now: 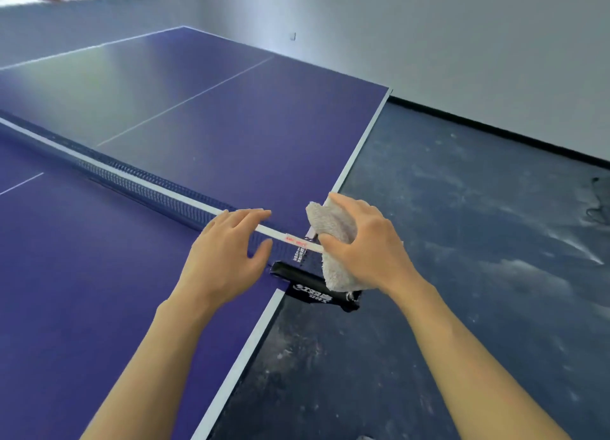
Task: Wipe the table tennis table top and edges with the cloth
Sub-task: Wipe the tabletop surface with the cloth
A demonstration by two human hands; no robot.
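Right grip (369, 244) around grey cloth (333, 223), left grip (224, 254) wide, over blue table (82, 274); dusty floor (462, 225) beside.

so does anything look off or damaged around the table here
Nothing on the table looks damaged: the net runs straight and its clamp sits on the edge. The one thing that stands out is the floor beside it, streaked with pale dusty smears. The right hand grips the cloth at the net's end.
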